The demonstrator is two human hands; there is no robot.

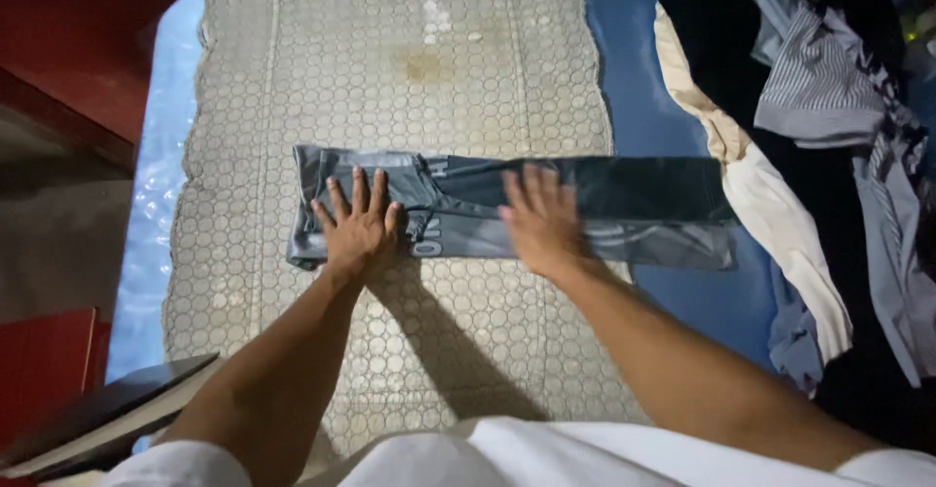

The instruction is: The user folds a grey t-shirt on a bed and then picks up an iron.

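Note:
A dark grey-blue garment (634,209) lies folded into a long narrow strip across a beige mat with a circle pattern (390,68). My left hand (358,224) rests flat on its left end, fingers spread. My right hand (541,219) presses flat on the middle of the strip, slightly blurred. Both palms lie on the cloth without gripping it. The garment's right end reaches past the mat onto the blue surface (634,77).
A heap of mixed clothes (829,155), striped, cream and dark, lies at the right. A dark flat board (107,414) juts in at the lower left. A red surface (78,38) sits at the upper left.

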